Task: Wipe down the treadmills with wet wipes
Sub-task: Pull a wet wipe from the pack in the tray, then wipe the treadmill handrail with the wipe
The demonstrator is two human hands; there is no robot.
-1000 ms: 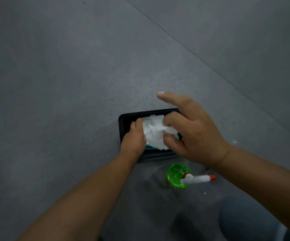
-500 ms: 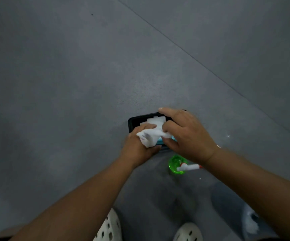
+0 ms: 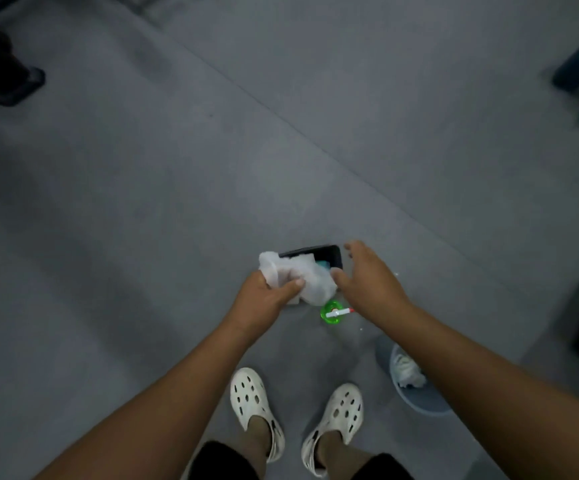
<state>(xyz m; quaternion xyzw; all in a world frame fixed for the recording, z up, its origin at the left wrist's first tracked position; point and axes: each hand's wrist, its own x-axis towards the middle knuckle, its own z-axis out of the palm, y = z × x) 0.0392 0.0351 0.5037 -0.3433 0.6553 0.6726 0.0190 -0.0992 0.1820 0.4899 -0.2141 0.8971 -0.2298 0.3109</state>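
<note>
A white wet wipe (image 3: 302,277) hangs crumpled from my left hand (image 3: 264,299), which is closed around it above the grey floor. Behind the wipe lies a black wipe box (image 3: 328,256) on the floor, partly hidden by it. My right hand (image 3: 367,278) hovers beside the wipe with fingers spread and nothing in it. No treadmill surface is clearly in view.
A green spray bottle with a white and red nozzle (image 3: 333,311) stands on the floor below my hands. A grey bucket (image 3: 416,400) holding a white cloth sits at the right by my white clogs (image 3: 251,400). Dark equipment feet (image 3: 18,88) are far left.
I have stood up, so the box and bottle look farther away. The wipe has come out of the box into my left hand, and my right hand has let go of it.
</note>
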